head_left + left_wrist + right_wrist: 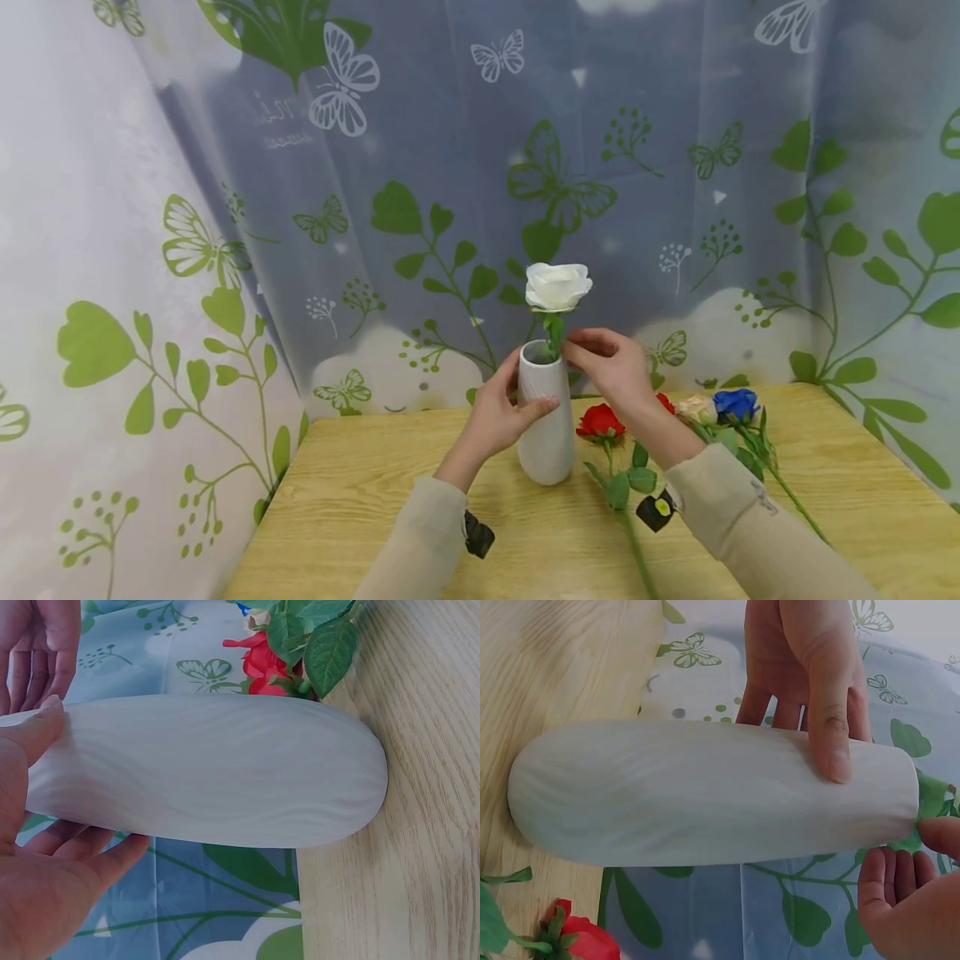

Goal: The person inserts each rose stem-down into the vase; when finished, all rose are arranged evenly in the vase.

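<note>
Head view: the left hand (pixel 501 412) is gripping the vase (pixel 547 446); the right hand (pixel 611 367) is working beside its rim (pixel 538 364), whether pinching the stem (pixel 554 327) I cannot tell. Slackening left pressure could be letting the vase tip. Its mouth is holding the white rose (pixel 558 287), bloom rising above.

The left forearm (pixel 420 537) and right forearm (pixel 738 508), both in beige sleeves, reach forward and converge; the left hand (pixel 501 417) grips, its thumb (pixel 41 729) on one side and its curved fingers (pixel 112 859) opposite; the right hand (pixel 618 367), slightly higher, turns inward, pinching between thumb and bent fingers.
</note>
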